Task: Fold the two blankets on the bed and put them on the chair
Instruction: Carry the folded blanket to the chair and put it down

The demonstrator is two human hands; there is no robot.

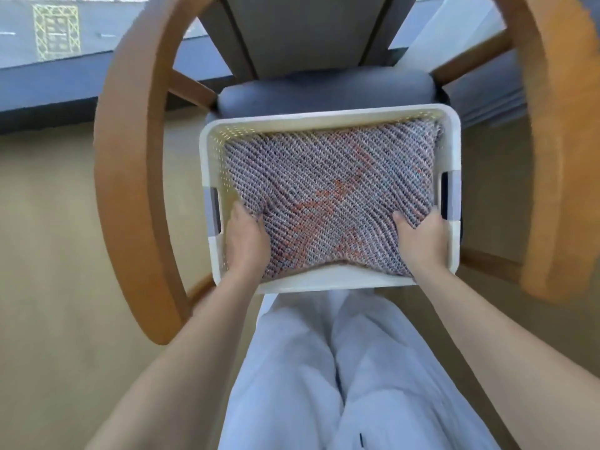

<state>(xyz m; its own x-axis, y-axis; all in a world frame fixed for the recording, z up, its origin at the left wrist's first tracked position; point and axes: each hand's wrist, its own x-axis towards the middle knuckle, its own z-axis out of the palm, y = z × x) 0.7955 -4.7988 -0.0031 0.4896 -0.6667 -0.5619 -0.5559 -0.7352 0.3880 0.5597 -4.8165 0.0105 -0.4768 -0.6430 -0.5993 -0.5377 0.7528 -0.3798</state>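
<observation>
White trousers (292,368) nearest; left grip (246,237) and right grip (422,237) curled on folded blanket (331,196) in basket (324,116) on chair (130,190)

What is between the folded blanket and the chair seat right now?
A white basket: the blanket lies inside it, and the basket rests on the grey chair seat. The left hand and right hand grip the blanket's near corners directly, nothing between.

left hand (246,237): grips folded grey-orange knit blanket (331,196), near-left corner | right hand (422,238): grips near-right corner | bare forearms (181,336): stretched forward
</observation>
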